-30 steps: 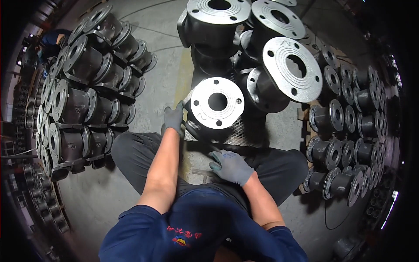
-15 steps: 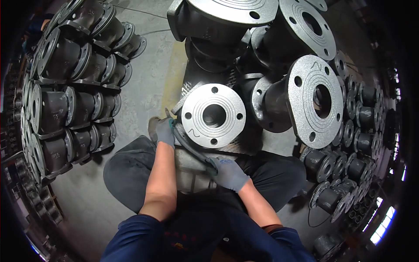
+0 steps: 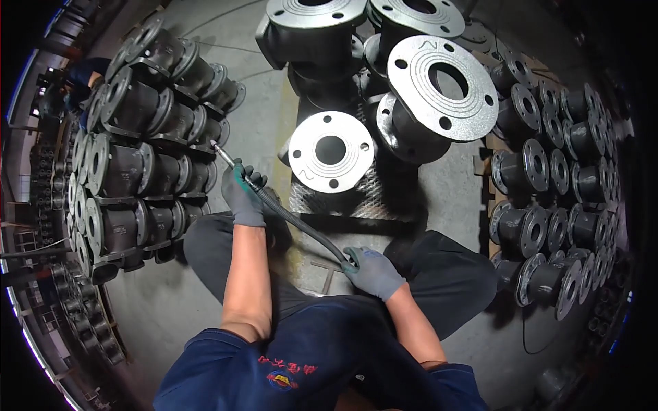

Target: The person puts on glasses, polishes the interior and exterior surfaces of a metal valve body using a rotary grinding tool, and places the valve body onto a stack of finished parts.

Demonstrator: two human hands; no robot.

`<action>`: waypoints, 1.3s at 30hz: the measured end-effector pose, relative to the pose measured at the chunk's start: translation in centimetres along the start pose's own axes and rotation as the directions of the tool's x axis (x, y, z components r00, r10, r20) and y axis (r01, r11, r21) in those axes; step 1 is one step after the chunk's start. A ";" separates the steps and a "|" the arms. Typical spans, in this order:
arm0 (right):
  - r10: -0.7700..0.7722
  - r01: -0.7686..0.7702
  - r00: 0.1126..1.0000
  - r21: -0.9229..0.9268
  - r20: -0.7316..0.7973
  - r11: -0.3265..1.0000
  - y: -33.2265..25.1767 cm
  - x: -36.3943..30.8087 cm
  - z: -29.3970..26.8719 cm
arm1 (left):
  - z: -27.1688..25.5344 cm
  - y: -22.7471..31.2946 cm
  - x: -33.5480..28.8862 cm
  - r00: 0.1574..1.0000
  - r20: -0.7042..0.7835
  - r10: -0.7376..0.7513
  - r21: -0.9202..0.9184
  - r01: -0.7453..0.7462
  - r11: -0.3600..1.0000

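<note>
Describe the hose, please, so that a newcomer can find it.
Start at the central pipe's bright round end. Below, a dark hose curves from the left hand to the right hand. Unlike the stout pipes around, it is thin, bent and has a silvery tip.

1. Hose [image 3: 301, 224]: black, with a silver tip [image 3: 223, 155].
2. Gloves [image 3: 242, 200]: grey and green.
3. Pipe end [image 3: 310, 138]: bright silver, patterned with concentric rings.
4. Shirt [image 3: 329, 335]: navy blue, with red lettering [image 3: 310, 369].
5. Trousers [image 3: 460, 274]: dark grey.
</note>
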State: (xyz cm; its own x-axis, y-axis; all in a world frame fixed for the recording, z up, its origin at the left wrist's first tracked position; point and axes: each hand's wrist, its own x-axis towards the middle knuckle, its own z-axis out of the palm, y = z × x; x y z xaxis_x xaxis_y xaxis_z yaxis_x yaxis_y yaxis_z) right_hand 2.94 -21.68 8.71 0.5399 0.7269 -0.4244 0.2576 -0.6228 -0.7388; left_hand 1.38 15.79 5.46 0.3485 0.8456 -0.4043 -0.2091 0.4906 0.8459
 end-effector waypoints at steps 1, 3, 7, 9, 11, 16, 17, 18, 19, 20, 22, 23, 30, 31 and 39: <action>0.071 -0.063 0.987 -0.056 0.144 0.996 0.5 0.3 0.3 | 1.8 1.4 -1.5 0.999 0.018 0.032 0.044 -0.033 0.998; 0.194 -0.153 0.887 -0.129 0.419 0.980 0.8 1.4 1.0 | 3.8 4.6 -4.2 0.990 0.113 0.086 0.077 -0.095 0.993; 0.044 0.024 0.700 -0.086 0.712 0.996 6.2 3.3 7.0 | 6.8 7.8 -9.0 0.882 0.452 0.132 0.125 -0.209 0.970; -0.122 0.324 0.559 -0.081 0.820 0.942 9.5 5.5 10.9 | 8.3 8.4 -11.3 0.837 0.547 0.030 0.206 -0.169 0.964; 0.029 0.112 0.524 -0.103 0.851 0.988 9.2 5.7 13.7 | 8.3 8.8 -12.2 0.807 0.578 -0.119 0.292 -0.068 0.954; -0.102 0.209 0.414 0.014 0.905 0.978 8.0 7.6 12.8 | 7.1 8.7 -11.3 0.760 0.522 -0.388 0.386 0.195 0.902; -0.096 0.207 0.376 0.018 0.922 0.978 7.2 8.4 13.1 | 6.8 9.5 -10.7 0.779 0.477 -0.407 0.402 0.219 0.889; -0.084 0.186 0.370 0.015 0.925 0.982 7.1 8.3 12.9 | 7.1 10.3 -10.4 0.776 0.452 -0.440 0.418 0.252 0.873; -0.076 0.165 0.358 0.017 0.931 0.986 7.3 8.2 13.2 | 6.9 10.4 -9.8 0.781 0.439 -0.444 0.401 0.272 0.875; -0.068 0.150 0.345 0.016 0.936 0.989 7.4 8.1 13.7 | 7.1 10.6 -9.1 0.783 0.434 -0.446 0.398 0.278 0.874; -0.053 0.117 0.320 0.016 0.946 0.993 7.9 7.6 15.0 | 7.5 10.8 -8.3 0.787 0.432 -0.441 0.394 0.275 0.877; -0.043 0.101 0.312 0.012 0.949 0.995 8.2 7.3 15.8 | 7.3 10.6 -7.8 0.768 0.475 -0.430 0.387 0.257 0.886; -0.104 0.246 0.286 0.032 0.953 0.969 8.1 8.9 17.4 | 5.5 9.7 -7.9 0.759 0.587 -0.280 0.361 0.064 0.930; -0.020 0.164 0.377 -0.045 0.926 0.985 7.6 9.1 16.9 | 4.9 9.3 -8.4 0.741 0.625 -0.245 0.305 0.058 0.951; 0.049 -0.081 0.812 0.029 0.582 0.996 -8.0 1.7 3.4 | 3.1 6.2 -10.1 0.590 0.801 -0.100 0.172 -0.068 0.983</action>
State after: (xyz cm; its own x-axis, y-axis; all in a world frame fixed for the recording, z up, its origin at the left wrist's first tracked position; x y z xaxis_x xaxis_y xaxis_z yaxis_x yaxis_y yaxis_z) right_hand -0.87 -14.48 12.11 -0.0150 0.7280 -0.6854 0.1894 -0.6710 -0.7169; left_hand -0.62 9.64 15.82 0.9586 0.2813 -0.0440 -0.0718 0.3884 0.9187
